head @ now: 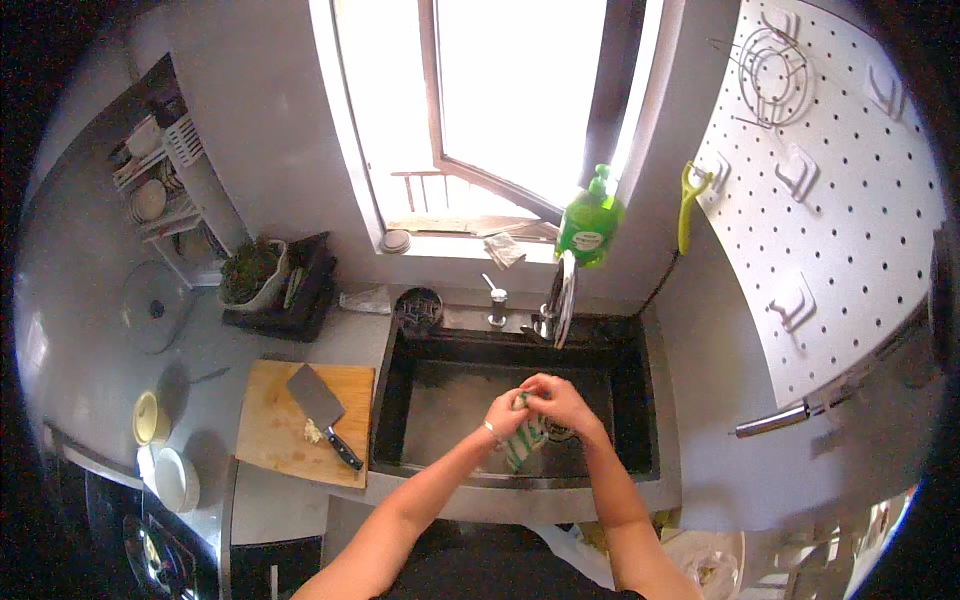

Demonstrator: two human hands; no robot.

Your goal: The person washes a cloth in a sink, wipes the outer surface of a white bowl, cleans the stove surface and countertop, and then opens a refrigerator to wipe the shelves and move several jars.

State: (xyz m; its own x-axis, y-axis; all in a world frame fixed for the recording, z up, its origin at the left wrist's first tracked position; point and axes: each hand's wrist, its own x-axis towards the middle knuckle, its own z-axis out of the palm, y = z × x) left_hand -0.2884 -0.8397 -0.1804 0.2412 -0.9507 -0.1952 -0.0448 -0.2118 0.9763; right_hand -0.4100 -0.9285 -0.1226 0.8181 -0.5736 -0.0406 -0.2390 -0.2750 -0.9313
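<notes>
Over the dark sink [450,442], my left hand [505,414] and my right hand [561,405] meet with bent fingers at the top of a green-and-white striped piece [527,444]. It hangs down between them; whether it is a cloth or a soft bag I cannot tell. A small pale bit shows between the fingertips, its kind unclear. Behind the right wrist lies the round sink drain [561,430], partly covered. The chrome faucet [559,300] rises beyond both hands.
Left of the sink, a cleaver [316,394] and chopped garlic-like bits [312,430] lie on a wooden cutting board [274,442]. Farther left stand a yellow bowl [147,417] and a white bowl [177,480]. A green soap bottle [589,225] stands on the sill; a peeler [685,210] hangs right.
</notes>
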